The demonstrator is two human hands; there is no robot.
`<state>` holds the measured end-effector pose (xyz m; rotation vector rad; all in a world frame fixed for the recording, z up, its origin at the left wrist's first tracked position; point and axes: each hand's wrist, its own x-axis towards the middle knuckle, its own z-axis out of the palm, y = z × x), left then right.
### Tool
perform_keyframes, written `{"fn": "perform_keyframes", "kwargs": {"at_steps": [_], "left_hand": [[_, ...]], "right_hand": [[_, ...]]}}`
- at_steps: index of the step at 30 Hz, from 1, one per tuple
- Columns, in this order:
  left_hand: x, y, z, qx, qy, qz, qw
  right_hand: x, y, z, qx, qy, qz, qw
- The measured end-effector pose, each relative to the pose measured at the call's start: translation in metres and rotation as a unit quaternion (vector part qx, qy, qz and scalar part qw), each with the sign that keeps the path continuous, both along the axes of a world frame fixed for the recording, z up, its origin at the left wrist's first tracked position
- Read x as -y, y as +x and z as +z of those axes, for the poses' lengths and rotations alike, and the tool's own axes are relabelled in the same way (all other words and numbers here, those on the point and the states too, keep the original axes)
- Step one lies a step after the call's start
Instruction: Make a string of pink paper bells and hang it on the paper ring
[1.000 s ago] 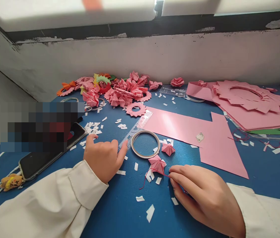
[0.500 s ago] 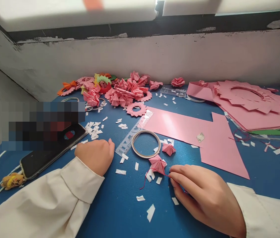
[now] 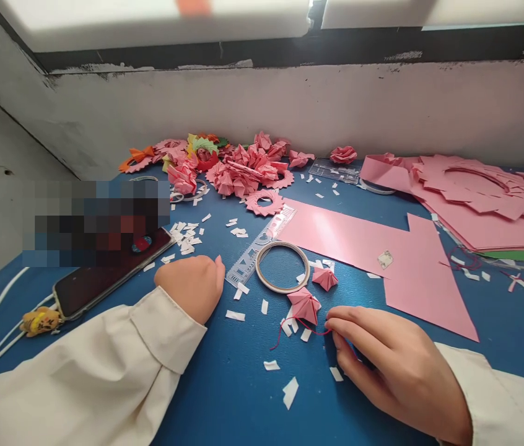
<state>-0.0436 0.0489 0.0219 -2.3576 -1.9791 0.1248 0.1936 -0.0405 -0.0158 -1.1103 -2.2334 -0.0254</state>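
Note:
My right hand [image 3: 383, 365] rests low at the right, its thumb and fingertips pinched on a thin red thread [image 3: 311, 328]. That thread runs left past a pink folded paper star [image 3: 304, 305] and curls down onto the blue table [image 3: 238, 396]. Just behind lies a smaller pink star [image 3: 325, 279], beside a roll of tape [image 3: 282, 267]. Left of the clear ruler [image 3: 257, 248] my left hand [image 3: 191, 285] is bent at the wrist on the table; its fingers are mostly hidden behind the back of the hand.
A black phone [image 3: 104, 279] with a charm [image 3: 41, 321] lies at the left. Pink paper flowers [image 3: 238, 170] are heaped at the back. Pink paper sheets [image 3: 350, 238] and a large folded ring [image 3: 485, 183] spread across the right. White scraps [image 3: 290, 393] dot the table.
The whole view has shifted, so things appear slightly further right. Both hands keep nearly the same places on the table, and the thread sags a little more beside the star.

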Motion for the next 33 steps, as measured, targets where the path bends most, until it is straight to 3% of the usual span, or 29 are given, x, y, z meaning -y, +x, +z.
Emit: {"fn": "perform_keyframes", "kwargs": {"at_steps": [3, 8, 11, 15, 20, 26, 33], "left_hand": [[0.003, 0.003, -0.002, -0.007, 0.070, -0.040, 0.997], [0.016, 0.018, -0.005, 0.067, 0.173, -0.222, 0.957], [0.025, 0.029, -0.008, 0.124, 0.188, -0.337, 0.914], [0.029, 0.037, -0.014, 0.161, 0.137, -0.429, 0.878], [0.026, 0.041, -0.017, 0.150, 0.080, -0.453, 0.875], [0.025, 0.046, -0.016, 0.146, 0.088, -0.446, 0.879], [0.025, 0.042, -0.016, 0.157, 0.115, -0.439, 0.877]], "right_hand": [[0.001, 0.001, -0.001, 0.005, 0.026, -0.003, 1.000], [0.001, 0.004, -0.001, 0.022, 0.036, 0.022, 0.999], [0.002, 0.007, -0.002, 0.017, 0.037, 0.035, 0.999], [0.003, 0.008, -0.006, -0.010, 0.041, 0.024, 0.999], [0.004, 0.004, -0.007, -0.028, 0.034, 0.007, 0.999], [0.001, 0.004, -0.004, -0.021, -0.020, -0.002, 1.000], [-0.002, 0.010, -0.005, -0.014, -0.016, 0.008, 1.000]]}}
